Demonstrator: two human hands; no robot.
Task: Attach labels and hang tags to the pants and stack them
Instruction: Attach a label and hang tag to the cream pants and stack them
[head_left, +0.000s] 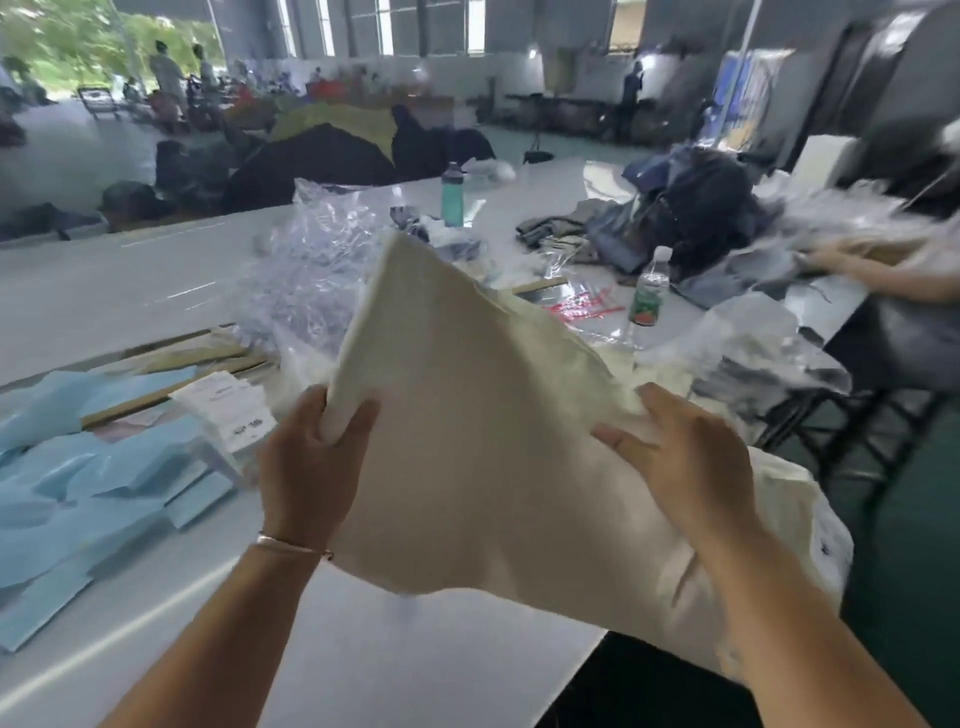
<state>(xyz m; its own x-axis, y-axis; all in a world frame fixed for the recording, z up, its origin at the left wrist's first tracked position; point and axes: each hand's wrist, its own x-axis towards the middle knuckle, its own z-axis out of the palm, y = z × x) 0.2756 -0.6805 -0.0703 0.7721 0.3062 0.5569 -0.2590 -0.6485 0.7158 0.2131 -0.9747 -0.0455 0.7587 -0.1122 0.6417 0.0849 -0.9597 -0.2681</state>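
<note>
While lifted over table (156, 291), cream pants (478, 415) gripped between both hands: left hand (311, 457), right hand (680, 457).

Both hands: L (306, 457) thumb pinching, R (675, 457) prob gripping.

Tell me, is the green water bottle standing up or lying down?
Standing up. The green water bottle stands upright on the white table, cap on top.

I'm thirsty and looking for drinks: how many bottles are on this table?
2. A teal bottle with a dark cap stands far back near the table's middle; a clear plastic water bottle with a green label stands nearer, on the right. Clutter may hide others.
</note>
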